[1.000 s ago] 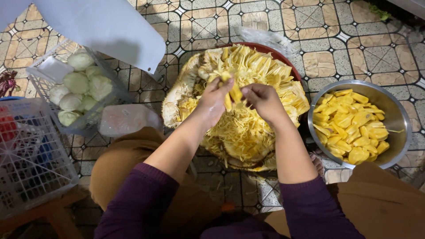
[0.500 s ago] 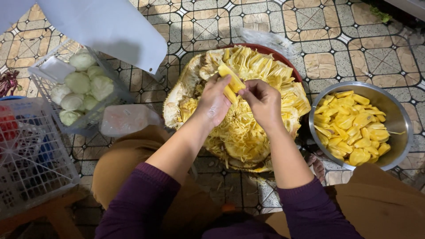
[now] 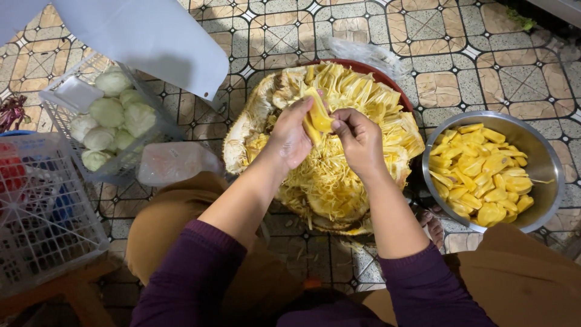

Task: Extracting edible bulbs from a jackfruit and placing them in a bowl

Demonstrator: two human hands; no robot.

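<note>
A large cut-open jackfruit lies on a red tray on the tiled floor, its yellow fibres exposed. Above its middle, my left hand and my right hand both grip one yellow jackfruit pod, fingers pinched on it from either side. To the right stands a steel bowl holding several peeled yellow pods.
A white wire basket of pale green cabbages stands at left, with a plastic bag beside it. Another white crate sits on a wooden stool at lower left. My knees in tan trousers frame the fruit.
Both hands have lifted slightly off the fruit's fibres, and the pod between them now stands more upright and clear of the flesh.
</note>
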